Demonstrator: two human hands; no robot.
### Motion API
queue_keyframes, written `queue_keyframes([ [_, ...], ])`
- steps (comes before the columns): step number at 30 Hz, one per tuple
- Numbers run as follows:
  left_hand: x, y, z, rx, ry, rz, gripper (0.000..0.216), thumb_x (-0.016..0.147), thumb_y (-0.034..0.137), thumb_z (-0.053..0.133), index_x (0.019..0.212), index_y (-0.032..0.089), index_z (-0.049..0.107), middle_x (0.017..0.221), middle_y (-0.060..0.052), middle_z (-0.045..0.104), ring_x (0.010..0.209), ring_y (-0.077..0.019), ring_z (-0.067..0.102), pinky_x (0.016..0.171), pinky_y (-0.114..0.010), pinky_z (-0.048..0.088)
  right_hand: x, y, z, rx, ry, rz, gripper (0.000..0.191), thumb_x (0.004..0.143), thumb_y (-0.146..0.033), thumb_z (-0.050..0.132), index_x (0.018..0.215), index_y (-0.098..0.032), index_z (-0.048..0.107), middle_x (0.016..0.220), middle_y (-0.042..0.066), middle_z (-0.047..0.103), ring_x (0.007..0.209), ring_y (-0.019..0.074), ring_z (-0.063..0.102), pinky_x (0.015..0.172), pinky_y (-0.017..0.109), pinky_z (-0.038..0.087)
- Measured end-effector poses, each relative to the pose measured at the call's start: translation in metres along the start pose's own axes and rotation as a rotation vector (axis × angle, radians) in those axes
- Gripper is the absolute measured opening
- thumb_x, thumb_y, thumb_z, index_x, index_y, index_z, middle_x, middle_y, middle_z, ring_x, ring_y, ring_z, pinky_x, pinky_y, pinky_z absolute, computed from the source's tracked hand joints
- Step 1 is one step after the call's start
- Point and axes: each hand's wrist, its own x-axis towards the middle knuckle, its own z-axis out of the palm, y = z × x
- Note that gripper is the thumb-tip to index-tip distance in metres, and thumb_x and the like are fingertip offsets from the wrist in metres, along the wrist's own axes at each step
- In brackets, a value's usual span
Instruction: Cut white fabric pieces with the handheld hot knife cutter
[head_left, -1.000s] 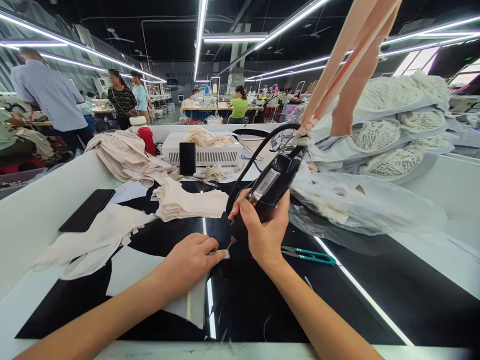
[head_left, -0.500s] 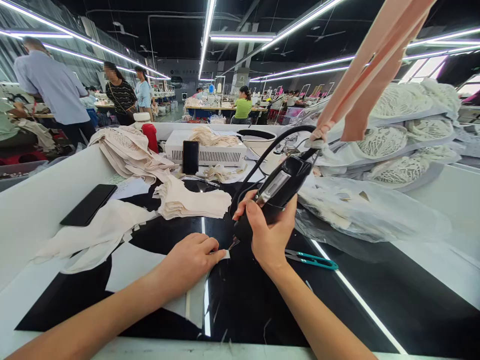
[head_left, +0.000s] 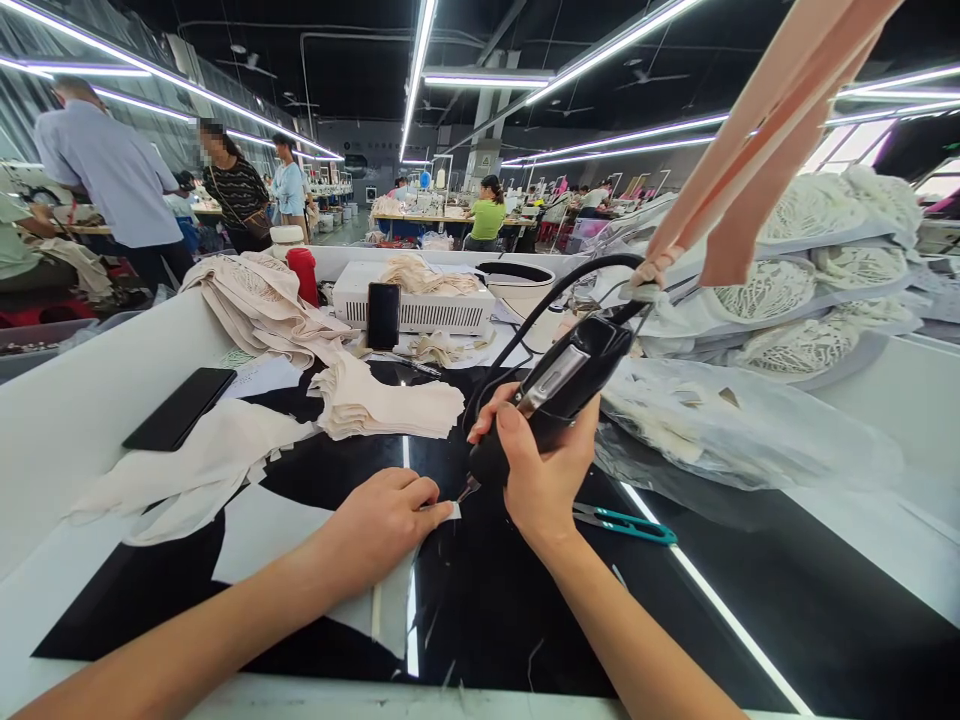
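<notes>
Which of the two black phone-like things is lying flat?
The black slab on the picture's left, beside the draped cream fabric. The other, the upright device, stands in front of the white vented box.

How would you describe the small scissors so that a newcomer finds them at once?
Above the glossy black work surface, the right hand grips a black tool. Just to the right of that wrist lie the small scissors, their bright teal handle setting them apart from the black and pale things around.
</notes>
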Motion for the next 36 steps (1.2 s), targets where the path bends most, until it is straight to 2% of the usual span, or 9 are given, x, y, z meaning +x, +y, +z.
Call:
queue_keyframes([
  [7,0.000,0.000,-0.001,-0.004,0.010,0.009,0.028,0.106,0.008,0.060,0.132,0.017,0.067,0.105,-0.004,0.070,0.090,-0.0214,0.065,0.083,-0.036,0.059,0.000,0.003,-0.001,-0.020,0.009,0.003,0.034,0.087,-0.026,0.081,0.104,-0.031,0.052,0.082,-0.008,0.069,0.054,0.0122,0.064,0.049,0.027,0.059],
  [13,0.001,0.001,-0.006,-0.023,-0.015,0.009,0.030,0.105,0.007,0.061,0.132,0.016,0.067,0.107,-0.004,0.070,0.092,-0.0215,0.066,0.085,-0.036,0.060,-0.004,-0.004,-0.004,0.033,0.005,-0.009,0.034,0.087,-0.023,0.081,0.102,-0.031,0.053,0.083,-0.009,0.070,0.054,0.0108,0.064,0.049,0.026,0.061],
  [20,0.001,0.000,-0.004,-0.031,0.020,0.012,0.028,0.106,0.007,0.058,0.130,0.017,0.068,0.104,-0.004,0.070,0.088,-0.0209,0.065,0.082,-0.036,0.061,-0.008,-0.004,-0.004,0.010,-0.004,-0.009,0.031,0.088,-0.021,0.080,0.104,-0.030,0.054,0.083,-0.009,0.071,0.055,0.0104,0.065,0.050,0.024,0.061],
  [28,-0.002,-0.002,-0.011,-0.048,0.190,0.076,0.027,0.108,0.004,0.048,0.125,0.009,0.069,0.115,-0.010,0.072,0.104,-0.0220,0.067,0.096,-0.037,0.061,-0.011,-0.011,-0.004,0.004,-0.007,-0.013,0.034,0.085,-0.023,0.082,0.102,-0.029,0.053,0.081,-0.009,0.072,0.053,0.0100,0.065,0.049,0.023,0.062],
  [32,-0.005,0.006,-0.014,-0.083,0.152,0.125,0.024,0.110,0.006,0.047,0.116,0.010,0.070,0.110,-0.010,0.073,0.101,-0.0207,0.068,0.093,-0.033,0.062,-0.014,-0.013,-0.007,-0.007,-0.002,-0.002,0.036,0.085,-0.023,0.083,0.103,-0.029,0.053,0.083,-0.009,0.072,0.055,0.0106,0.066,0.050,0.025,0.063],
  [36,-0.009,0.010,-0.012,-0.093,0.060,0.102,0.018,0.108,0.006,0.053,0.110,0.012,0.070,0.110,-0.010,0.073,0.100,-0.0210,0.069,0.094,-0.034,0.062,-0.016,-0.014,-0.009,-0.013,-0.014,0.004,0.035,0.085,-0.024,0.083,0.104,-0.030,0.054,0.083,-0.009,0.072,0.055,0.0107,0.066,0.051,0.025,0.062],
])
